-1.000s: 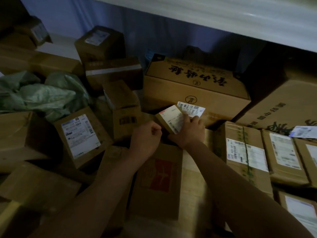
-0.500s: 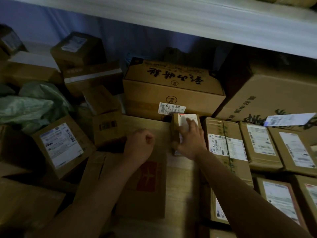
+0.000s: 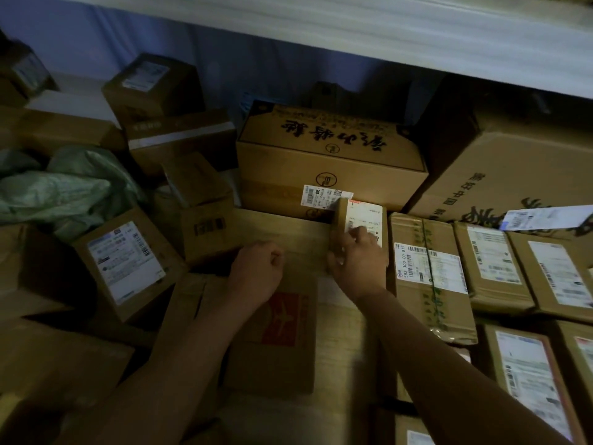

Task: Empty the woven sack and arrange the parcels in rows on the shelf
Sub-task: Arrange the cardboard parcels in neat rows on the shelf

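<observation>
Your right hand (image 3: 357, 263) grips the small labelled parcel (image 3: 362, 220), setting it against the big lettered carton (image 3: 330, 162), just left of the taped box (image 3: 430, 277) that begins the row along the shelf (image 3: 340, 326) to the right; your left hand (image 3: 256, 271) is a loose fist, holding nothing; the green woven sack (image 3: 61, 191) lies crumpled at the left edge, looking emptied; rows stand neat on the right, but loose boxes like the tilted parcel (image 3: 125, 261) wait on the left; roughly halfway, I'd judge.

Small labelled parcel (image 3: 364, 220) beside rowed parcels (image 3: 494, 268); crumpled green sack (image 3: 61, 191)
</observation>
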`<state>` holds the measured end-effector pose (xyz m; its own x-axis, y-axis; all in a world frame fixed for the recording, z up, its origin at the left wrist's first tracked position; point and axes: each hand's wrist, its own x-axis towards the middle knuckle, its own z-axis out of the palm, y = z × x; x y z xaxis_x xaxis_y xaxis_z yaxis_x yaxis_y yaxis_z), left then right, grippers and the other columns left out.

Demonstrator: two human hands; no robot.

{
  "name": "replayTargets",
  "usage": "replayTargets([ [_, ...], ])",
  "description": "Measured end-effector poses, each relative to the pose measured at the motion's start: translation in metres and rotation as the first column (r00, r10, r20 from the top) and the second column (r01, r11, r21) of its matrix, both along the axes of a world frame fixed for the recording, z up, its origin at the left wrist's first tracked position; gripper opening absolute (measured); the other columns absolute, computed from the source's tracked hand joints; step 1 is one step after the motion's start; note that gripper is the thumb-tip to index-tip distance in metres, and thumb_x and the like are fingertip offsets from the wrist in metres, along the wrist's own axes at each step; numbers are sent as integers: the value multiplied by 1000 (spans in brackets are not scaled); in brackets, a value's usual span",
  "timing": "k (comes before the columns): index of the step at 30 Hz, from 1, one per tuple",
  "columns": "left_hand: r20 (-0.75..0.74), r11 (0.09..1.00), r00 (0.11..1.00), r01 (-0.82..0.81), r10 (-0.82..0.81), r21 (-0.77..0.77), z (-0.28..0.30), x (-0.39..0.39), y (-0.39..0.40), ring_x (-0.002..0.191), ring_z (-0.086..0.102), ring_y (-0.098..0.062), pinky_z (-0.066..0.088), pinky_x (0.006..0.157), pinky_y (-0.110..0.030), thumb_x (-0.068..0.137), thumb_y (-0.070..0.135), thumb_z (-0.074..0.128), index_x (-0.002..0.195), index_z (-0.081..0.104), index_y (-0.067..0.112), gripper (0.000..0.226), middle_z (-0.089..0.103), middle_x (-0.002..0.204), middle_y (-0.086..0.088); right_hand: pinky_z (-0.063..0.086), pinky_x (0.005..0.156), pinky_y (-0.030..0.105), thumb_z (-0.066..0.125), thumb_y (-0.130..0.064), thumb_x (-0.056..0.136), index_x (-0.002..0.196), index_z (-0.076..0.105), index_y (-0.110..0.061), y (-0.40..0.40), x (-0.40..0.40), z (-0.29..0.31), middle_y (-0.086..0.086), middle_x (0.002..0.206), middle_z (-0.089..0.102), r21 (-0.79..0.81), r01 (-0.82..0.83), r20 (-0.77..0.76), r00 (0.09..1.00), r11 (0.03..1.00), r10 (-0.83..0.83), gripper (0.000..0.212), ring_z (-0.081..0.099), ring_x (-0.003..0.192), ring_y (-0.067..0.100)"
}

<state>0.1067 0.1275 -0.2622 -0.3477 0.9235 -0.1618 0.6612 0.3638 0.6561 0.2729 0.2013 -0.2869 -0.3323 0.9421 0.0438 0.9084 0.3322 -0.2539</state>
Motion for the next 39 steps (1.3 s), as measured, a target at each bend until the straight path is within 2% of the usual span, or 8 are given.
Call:
replayTargets([
  [6, -251, 993, 963, -112, 99, -36, 6, -1, -25, 114, 49, -26, 45, 89, -39, 96, 22, 44, 115, 61, 15, 27, 58, 120, -9, 42, 75, 31, 35, -52, 97, 112, 60, -13, -40, -18, 3, 10, 108, 65, -524, 205, -222, 904, 826, -365, 49, 59, 93, 22],
  [13, -441, 944, 894, -70, -84, -322, 10, 3, -36, 118, 41, -28, 35, 94, -41, 95, 32, 40, 115, 56, 13, 32, 59, 120, -8, 35, 95, 37, 21, -56, 98, 137, 45, -6, -81, -21, 24, 19, 141, 47, -851, 81, -314, 714, 519, -626, 68, 45, 128, 34],
  [19, 200, 977, 957, -204, 211, -56, 40, 23, -40, 117, 51, -25, 42, 91, -36, 99, 20, 40, 129, 54, 17, 33, 54, 131, -10, 40, 100, 44, 24, -67, 92, 137, 46, -15, -84, -4, 34, 15, 137, 52, -845, 159, -394, 458, 510, -796, 73, 51, 118, 31],
  [22, 676, 891, 608, -419, 417, -172, 54, 28, -38, 98, 59, -22, 48, 85, -37, 99, 24, 42, 109, 59, 17, 21, 61, 116, -11, 39, 105, 46, 31, -76, 84, 138, 45, -17, -84, 3, 43, 11, 139, 50, -840, 192, -443, 298, 508, -845, 82, 50, 122, 30],
  [24, 805, 849, 361, -435, 471, -301, 62, 27, -41, 89, 61, -18, 52, 77, -32, 98, 19, 45, 118, 54, 12, 22, 59, 104, -6, 40, 107, 47, 39, -75, 82, 133, 50, -18, -85, 11, 48, 10, 133, 54, -841, 165, -481, 203, 514, -853, 77, 51, 121, 31],
  [26, 817, 843, 290, -384, 498, -377, 66, 24, -47, 82, 60, -17, 51, 65, -29, 96, 19, 50, 121, 52, 11, 26, 57, 95, -4, 44, 101, 45, 50, -66, 83, 115, 57, -22, -87, 16, 56, 7, 116, 62, -844, 88, -519, 117, 529, -847, 54, 57, 112, 28],
  [33, 784, 881, 403, -169, 471, -442, 74, 21, -77, 85, 58, -29, 56, 72, -42, 85, 61, 49, 111, 49, 17, 51, 56, 96, -13, 46, 100, 49, 60, -60, 71, 109, 69, -17, -101, 24, 60, 11, 105, 73, -813, -42, -577, 189, 581, -794, 58, 66, 104, 31],
  [39, 727, 940, 637, 11, 256, -341, 66, 15, -101, 104, 59, -30, 49, 94, -50, 91, 37, 55, 117, 53, 18, 33, 60, 112, -10, 53, 78, 42, 56, -36, 91, 94, 65, -9, -109, 35, 65, 9, 79, 70, -803, -192, -585, 72, 564, -808, 28, 67, 69, 23],
])
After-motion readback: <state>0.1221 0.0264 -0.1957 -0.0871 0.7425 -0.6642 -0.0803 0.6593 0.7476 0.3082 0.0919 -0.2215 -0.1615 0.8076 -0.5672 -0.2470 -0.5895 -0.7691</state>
